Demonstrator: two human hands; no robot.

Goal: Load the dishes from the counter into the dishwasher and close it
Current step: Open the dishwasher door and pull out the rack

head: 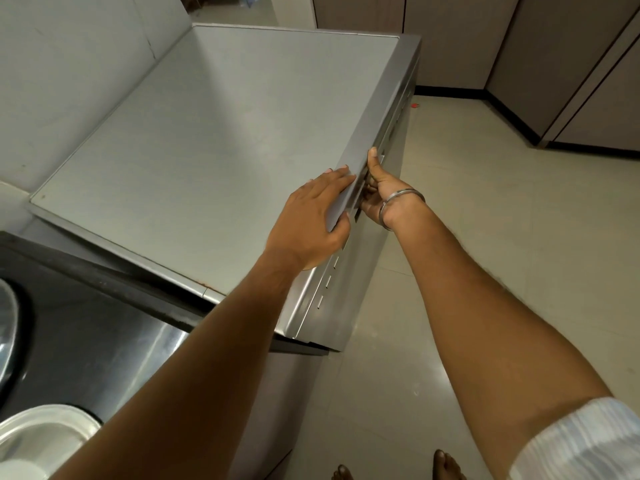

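Observation:
A silver freestanding dishwasher [214,140] fills the middle of the view, seen from above, its door shut against the top. My left hand [313,220] lies flat on the front edge of its top panel, fingers straight and thumb over the edge. My right hand [375,194], with a metal bangle at the wrist, has its fingers curled into the recessed door handle [360,188] and its thumb pointing up along the control strip. Steel dishes [45,434] show at the bottom left on the dark counter.
The dark counter [86,327] adjoins the dishwasher on the left, with a steel vessel [7,337] at its left edge. Tiled floor [485,237] lies open to the right. Cabinets [571,71] line the far right. My bare toes [446,465] show at the bottom.

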